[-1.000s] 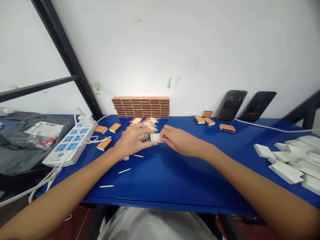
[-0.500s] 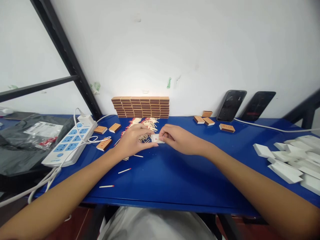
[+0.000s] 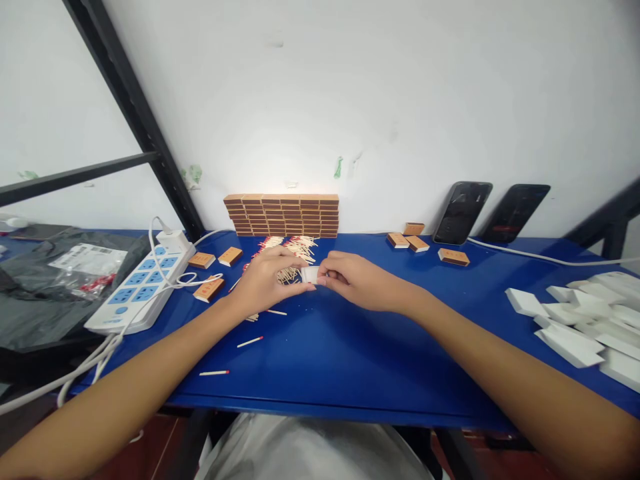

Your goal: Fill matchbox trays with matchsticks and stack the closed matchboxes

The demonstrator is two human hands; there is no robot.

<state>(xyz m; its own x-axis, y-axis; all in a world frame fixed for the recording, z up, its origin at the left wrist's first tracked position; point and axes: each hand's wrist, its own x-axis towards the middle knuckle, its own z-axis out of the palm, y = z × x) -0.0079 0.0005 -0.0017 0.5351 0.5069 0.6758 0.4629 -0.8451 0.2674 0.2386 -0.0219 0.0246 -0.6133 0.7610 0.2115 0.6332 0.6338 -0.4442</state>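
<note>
Head view: the red tip in the tray (image 3: 311, 273) no longer shows.
Tray near centre, toward six o'clock, pinched in the left hand's (image 3: 260, 280) grip; matches (image 3: 300, 249) at its eleven. Right hand (image 3: 357, 283) at its three, grip unclear; handling seems unfinished.

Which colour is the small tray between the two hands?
White; the tray shows best in the head view.

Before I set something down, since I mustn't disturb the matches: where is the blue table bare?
Two patches look bare: one between the right forearm, the cable by the phones and the white pieces; another at the front edge, between the single matches and that forearm. Crowded: around the left hand, with heaped matches and matchboxes.
</note>
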